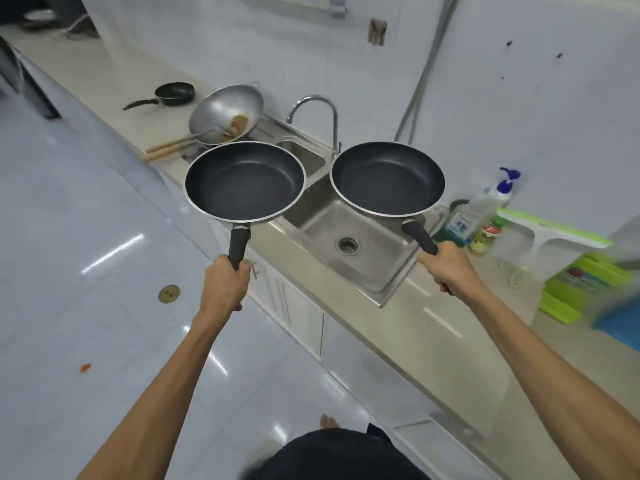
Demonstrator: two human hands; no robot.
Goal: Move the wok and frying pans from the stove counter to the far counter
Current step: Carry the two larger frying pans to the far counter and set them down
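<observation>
**Two pans in the air, one in each hand**

Closest to the camera are the two bare forearms reaching out over the floor and the worktop [450, 344] edge. The left hand [225, 285] has its fingers wrapped tight round the black handle of the left frying pan [245, 181], and the right hand [446, 268] is clamped the same way on the handle of the right frying pan [388, 178]. Both pans are dark inside with a silvery rim, held roughly level and side by side, not touching. They hang over the steel sink [349, 251], the left one more over its near-left edge, the right one just in front of the tap [320, 116].

Further along the worktop, past the sink, the metal wok [225, 112] sits tilted, with wooden-handled utensils [173, 148] leaning in it. Beyond that is a small black pan [173, 94] lying flat on the worktop, well apart from the wok. To the right of the sink stand a few bottles [485, 216], next to a green and white rack [554, 233].
</observation>
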